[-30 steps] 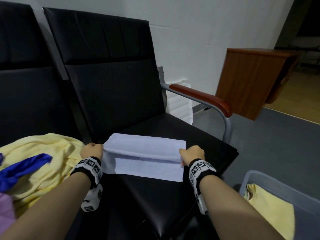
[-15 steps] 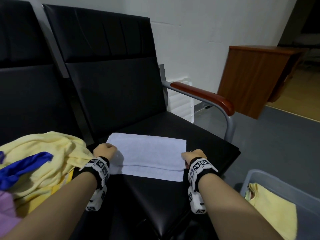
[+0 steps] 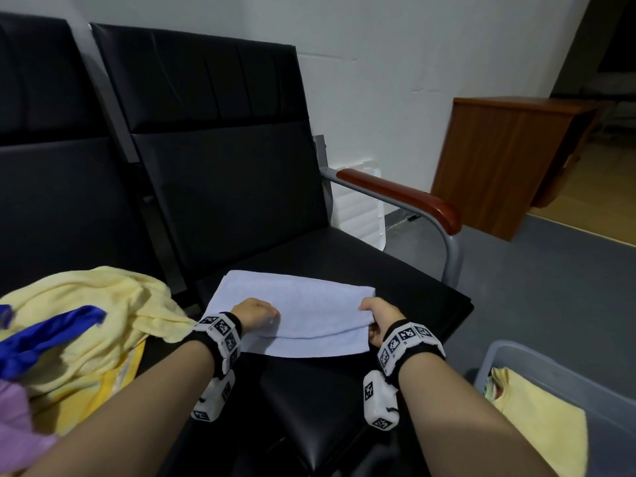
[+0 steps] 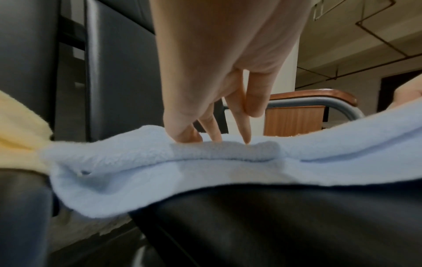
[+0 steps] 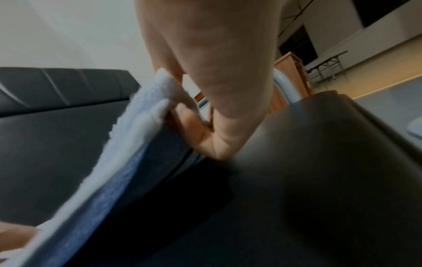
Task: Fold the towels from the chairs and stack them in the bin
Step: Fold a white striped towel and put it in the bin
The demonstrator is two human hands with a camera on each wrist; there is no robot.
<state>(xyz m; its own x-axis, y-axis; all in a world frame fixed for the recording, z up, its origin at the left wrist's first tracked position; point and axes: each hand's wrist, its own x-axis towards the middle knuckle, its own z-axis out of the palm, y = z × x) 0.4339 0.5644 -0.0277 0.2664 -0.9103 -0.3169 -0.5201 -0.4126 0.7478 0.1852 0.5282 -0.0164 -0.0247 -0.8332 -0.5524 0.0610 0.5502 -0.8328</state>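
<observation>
A light blue towel (image 3: 309, 311) lies folded lengthwise on the black chair seat (image 3: 395, 280). My left hand (image 3: 263, 313) rests on the towel's left part, and its straight fingers (image 4: 245, 133) press down into the upper layer of the towel (image 4: 182, 173). My right hand (image 3: 370, 315) grips the towel's right end, slightly raised off the seat. In the right wrist view the fingers (image 5: 189, 119) pinch the layers of the towel (image 5: 128, 153) together. A grey bin (image 3: 495, 359) at the lower right holds a folded yellow towel (image 3: 540, 421).
A heap of a yellow towel (image 3: 89, 304), a dark blue cloth (image 3: 48, 342) and a purple cloth (image 3: 13, 428) lies on the left chair. A wooden armrest (image 3: 402, 194) bounds the right side of the seat. A wooden cabinet (image 3: 499, 160) stands beyond it.
The far half of the towel was pulled over the near half and laid flat. My left hand then slid inward onto the towel, and my right hand took up the right end.
</observation>
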